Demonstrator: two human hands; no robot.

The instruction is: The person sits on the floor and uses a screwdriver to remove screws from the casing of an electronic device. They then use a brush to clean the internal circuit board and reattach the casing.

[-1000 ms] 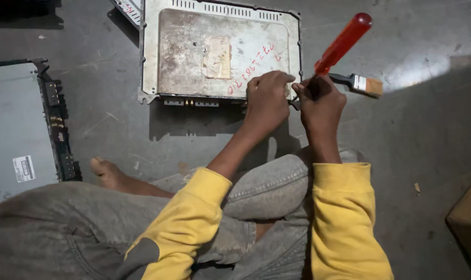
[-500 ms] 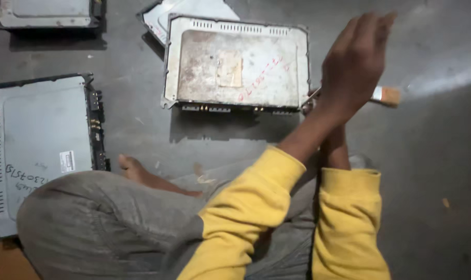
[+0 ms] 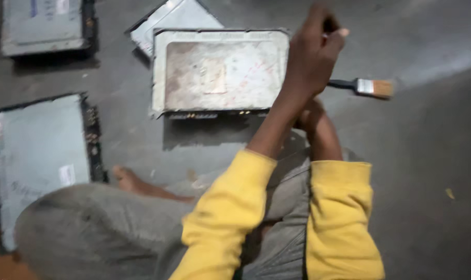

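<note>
A grey metal case (image 3: 38, 161) is lying at the left; the worn metal unit (image 3: 220, 72) is sitting ahead. The left hand (image 3: 310, 57) is lifting, loosely curled, holding nothing I can make out. The right hand (image 3: 308, 115) is mostly hidden, so its grip is unclear; the paintbrush (image 3: 362, 86) is pointing right, probably mid-dusting, needing realignment onto the unit.

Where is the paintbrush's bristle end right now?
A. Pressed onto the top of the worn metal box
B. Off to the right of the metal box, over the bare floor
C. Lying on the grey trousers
B: the paintbrush sticks out rightward past the left hand, its bristles over the grey floor, clear of the metal box.
</note>
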